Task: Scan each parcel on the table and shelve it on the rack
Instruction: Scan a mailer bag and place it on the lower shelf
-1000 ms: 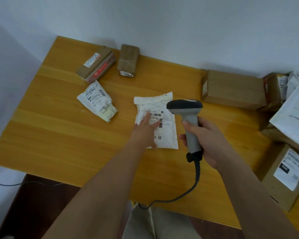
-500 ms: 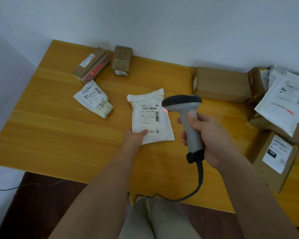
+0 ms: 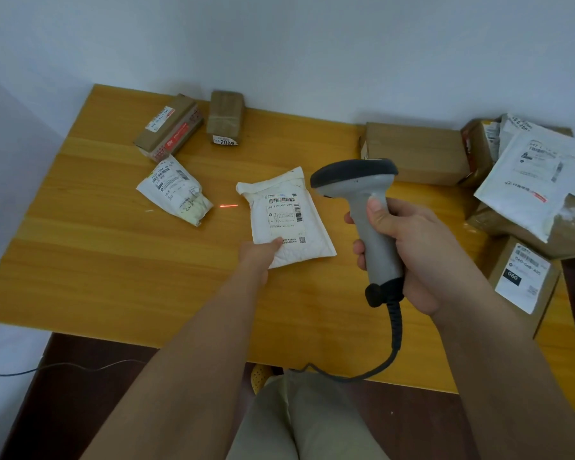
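Note:
A white padded mailer (image 3: 287, 214) with a barcode label lies at the middle of the wooden table (image 3: 113, 260). My left hand (image 3: 258, 257) pinches its near left corner, thumb on top. A grey barcode scanner (image 3: 365, 207) is gripped by its handle in my right hand (image 3: 409, 254), its dark head held above the mailer's right edge. A red scan line (image 3: 228, 205) falls on the table just left of the mailer. The scanner's black cable (image 3: 394, 336) runs down off the table's front edge.
A crumpled white bag parcel (image 3: 175, 194) lies left of the mailer. Two small brown boxes (image 3: 170, 127) (image 3: 225, 122) sit at the back left. A long cardboard box (image 3: 415, 154) sits behind the scanner, with a pile of boxes and white mailers (image 3: 531, 180) at right. The rack is out of view.
My left hand slid from the label down to the mailer's near corner and now holds it. The scanner's red light moved off the label onto the table left of the mailer.

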Demonstrator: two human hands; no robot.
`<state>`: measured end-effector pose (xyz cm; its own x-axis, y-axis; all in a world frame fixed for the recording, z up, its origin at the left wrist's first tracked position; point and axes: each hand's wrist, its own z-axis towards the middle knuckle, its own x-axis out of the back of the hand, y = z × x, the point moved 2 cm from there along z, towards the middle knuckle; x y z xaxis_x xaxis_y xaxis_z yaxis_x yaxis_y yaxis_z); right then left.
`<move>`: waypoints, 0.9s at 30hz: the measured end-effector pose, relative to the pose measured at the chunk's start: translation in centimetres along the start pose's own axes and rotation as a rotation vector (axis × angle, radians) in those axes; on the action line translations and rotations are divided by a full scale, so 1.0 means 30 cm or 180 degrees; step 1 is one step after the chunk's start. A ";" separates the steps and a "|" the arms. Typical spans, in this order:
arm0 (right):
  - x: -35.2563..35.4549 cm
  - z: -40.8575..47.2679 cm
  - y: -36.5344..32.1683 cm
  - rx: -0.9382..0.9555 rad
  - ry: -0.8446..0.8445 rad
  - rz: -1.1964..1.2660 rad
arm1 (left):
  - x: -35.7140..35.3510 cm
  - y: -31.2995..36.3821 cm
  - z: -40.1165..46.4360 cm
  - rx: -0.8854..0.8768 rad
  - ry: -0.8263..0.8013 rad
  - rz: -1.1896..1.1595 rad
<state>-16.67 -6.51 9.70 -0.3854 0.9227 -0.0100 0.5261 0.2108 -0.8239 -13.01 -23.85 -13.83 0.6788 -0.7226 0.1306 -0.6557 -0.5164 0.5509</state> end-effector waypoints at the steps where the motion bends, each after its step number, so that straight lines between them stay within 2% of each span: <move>1: 0.001 -0.005 -0.003 -0.0002 -0.0019 0.0034 | 0.000 0.000 0.003 0.0016 -0.0012 0.0031; 21: 0.031 -0.097 0.004 0.0051 -0.0018 0.0121 | 0.014 -0.004 -0.066 0.0008 -0.0133 -0.0161; 27: 0.014 -0.089 -0.009 0.0018 -0.0580 -0.0209 | 0.157 -0.036 -0.180 -0.0205 -0.0036 -0.0727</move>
<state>-14.95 -5.33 11.43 -0.5499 0.8332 -0.0580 0.4912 0.2664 -0.8293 -7.32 -24.20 -9.36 0.8031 -0.5957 -0.0125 -0.4628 -0.6369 0.6167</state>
